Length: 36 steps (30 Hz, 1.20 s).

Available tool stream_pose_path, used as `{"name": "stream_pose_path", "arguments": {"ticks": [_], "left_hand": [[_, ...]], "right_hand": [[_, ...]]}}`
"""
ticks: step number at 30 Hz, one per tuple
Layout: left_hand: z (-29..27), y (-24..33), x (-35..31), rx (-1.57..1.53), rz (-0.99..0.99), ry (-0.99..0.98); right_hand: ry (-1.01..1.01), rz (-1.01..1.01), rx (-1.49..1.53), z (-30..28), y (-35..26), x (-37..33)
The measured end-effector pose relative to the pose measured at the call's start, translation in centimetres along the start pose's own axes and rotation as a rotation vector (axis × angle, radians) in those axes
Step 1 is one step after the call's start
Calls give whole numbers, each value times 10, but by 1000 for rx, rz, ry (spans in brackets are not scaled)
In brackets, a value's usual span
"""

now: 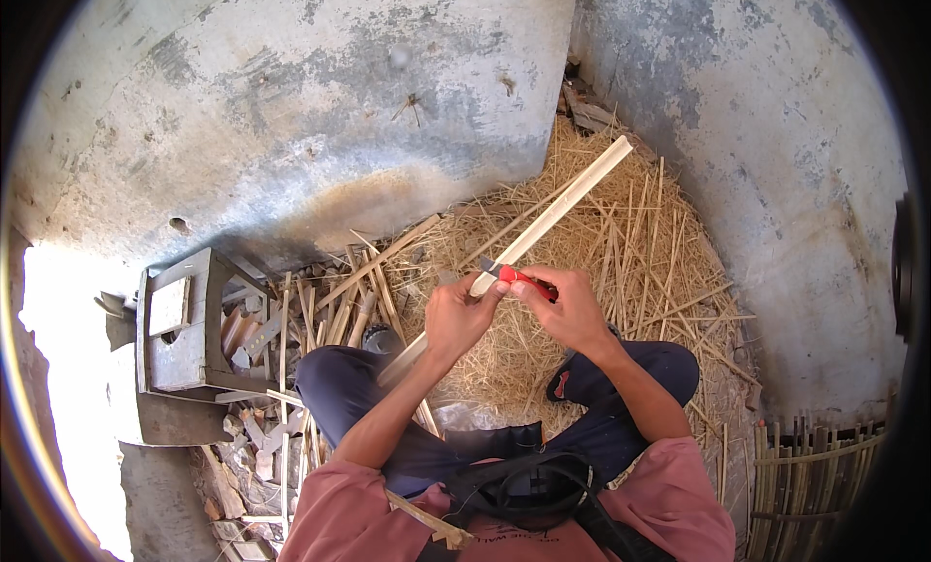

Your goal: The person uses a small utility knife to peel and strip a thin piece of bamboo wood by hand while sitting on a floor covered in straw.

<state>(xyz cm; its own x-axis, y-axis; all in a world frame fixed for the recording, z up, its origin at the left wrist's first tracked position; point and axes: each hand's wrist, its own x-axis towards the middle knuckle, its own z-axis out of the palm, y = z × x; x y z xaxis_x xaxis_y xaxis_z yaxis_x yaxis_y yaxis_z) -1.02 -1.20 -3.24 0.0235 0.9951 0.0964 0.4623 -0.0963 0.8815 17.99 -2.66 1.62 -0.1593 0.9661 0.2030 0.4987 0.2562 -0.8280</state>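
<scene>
A long pale bamboo strip (pixel 567 198) slants from my lap up toward the far right corner. My left hand (pixel 456 315) grips the strip near its middle. My right hand (pixel 567 305) holds a knife with a red handle (pixel 529 281), its blade end resting against the strip just beside my left thumb. Both hands are close together above my knees, which are in dark blue trousers. The strip's lower end passes under my left forearm.
Straw-like shavings (pixel 621 261) cover the ground in the corner of two grey, worn walls. Split bamboo sticks (pixel 335 305) lie in a heap at left beside a small overturned wooden stool (pixel 184 329). A woven bamboo piece (pixel 810 475) stands at lower right.
</scene>
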Motion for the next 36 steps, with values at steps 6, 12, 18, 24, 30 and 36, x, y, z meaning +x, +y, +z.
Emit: {"name": "stream_pose_path", "arguments": {"ticks": [6, 12, 18, 24, 30, 36], "left_hand": [[5, -11, 5, 12, -16, -19], [8, -11, 6, 12, -54, 6], [4, -7, 11, 21, -73, 5], [5, -5, 12, 14, -113, -23], [6, -4, 11, 33, -111, -33], [5, 0, 5, 105, -126, -45]], "right_hand": [[42, -20, -85, 0, -5, 1], [44, -29, -134, -3, -7, 2], [90, -27, -136, -3, -11, 3], [111, -19, -111, -5, 0, 5], [128, 49, -96, -17, 1, 8], [251, 53, -112, -53, 14, 24]]}}
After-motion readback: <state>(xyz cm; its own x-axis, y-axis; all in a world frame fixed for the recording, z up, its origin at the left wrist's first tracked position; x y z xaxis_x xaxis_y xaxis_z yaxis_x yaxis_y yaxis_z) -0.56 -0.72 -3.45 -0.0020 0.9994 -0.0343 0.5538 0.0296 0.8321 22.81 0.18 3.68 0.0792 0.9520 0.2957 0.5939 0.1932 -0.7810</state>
